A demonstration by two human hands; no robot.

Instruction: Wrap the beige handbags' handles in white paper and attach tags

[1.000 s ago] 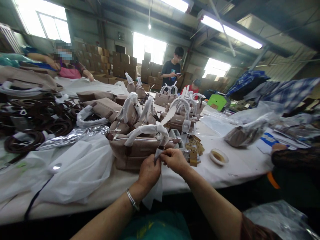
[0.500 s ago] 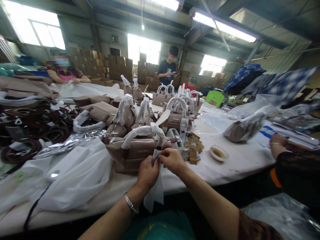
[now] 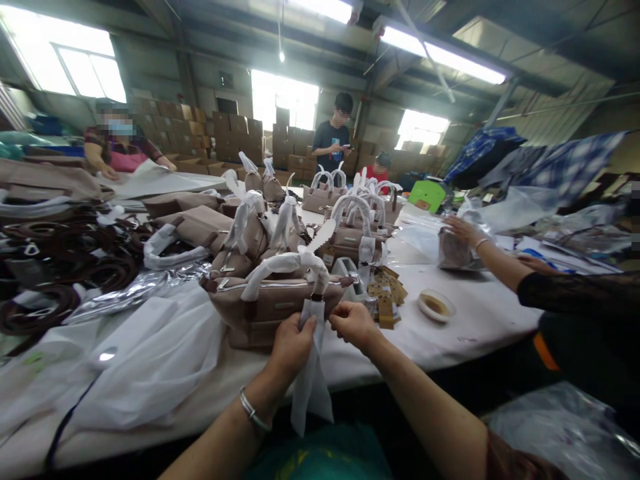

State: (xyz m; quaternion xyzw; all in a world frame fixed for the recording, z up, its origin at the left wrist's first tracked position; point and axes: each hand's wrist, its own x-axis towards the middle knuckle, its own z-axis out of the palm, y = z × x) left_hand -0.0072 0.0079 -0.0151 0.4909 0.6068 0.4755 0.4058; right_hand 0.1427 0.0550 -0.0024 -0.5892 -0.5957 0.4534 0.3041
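A taupe handbag (image 3: pixel 265 303) with a white-wrapped handle (image 3: pixel 280 267) stands at the table's near edge. My left hand (image 3: pixel 293 347) is closed on a strip of white wrapping paper (image 3: pixel 310 380) that hangs from the handle's right end down past the table edge. My right hand (image 3: pixel 353 323) is pinched at the same spot, just right of the strip, fingers curled on the paper or the strap fitting. A silver bracelet (image 3: pixel 253 413) is on my left wrist.
Several more wrapped handbags (image 3: pixel 350 227) stand behind. White dust bags (image 3: pixel 150 360) lie left, dark brown straps (image 3: pixel 60 260) far left. Tan tags (image 3: pixel 387 297) and a small dish (image 3: pixel 436 305) sit right. A co-worker's hands (image 3: pixel 463 230) hold a bagged item at right. Other people stand behind.
My left hand has slid up the paper strip and the strip hangs straighter. The co-worker at right has reached onto the table and taken hold of the bagged item.
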